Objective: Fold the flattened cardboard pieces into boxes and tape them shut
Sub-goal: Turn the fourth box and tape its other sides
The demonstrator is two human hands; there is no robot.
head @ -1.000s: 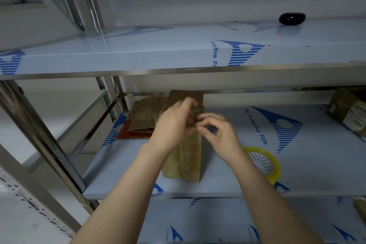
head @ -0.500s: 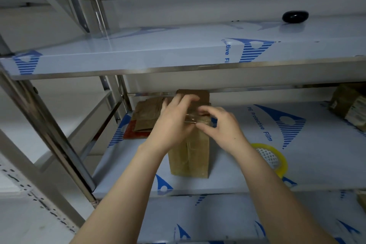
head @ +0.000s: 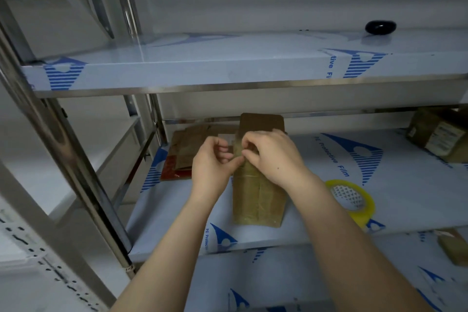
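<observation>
Left hand (head: 214,163) and right hand (head: 274,157) pinched a tape strip (head: 237,145) atop the upright box (head: 258,200), tape roll (head: 354,197) lay near.

Place: I take this for a storeroom or packing room.
Signs: film-covered steel shelves (head: 228,85), flat cardboard (head: 187,147) far left, tape roll (head: 367,200) right.

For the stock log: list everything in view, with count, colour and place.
cardboard box: one, brown, upright on middle shelf
flattened cardboard pieces: one stack, brown, behind-left of it
tape roll: one, yellow, right of box
black object: one, black, upper shelf right
labelled box: one, brown, middle shelf far right
shelf rack: one, steel with blue-printed film
left hand: one, pinching box top
right hand: one, pinching box top
</observation>
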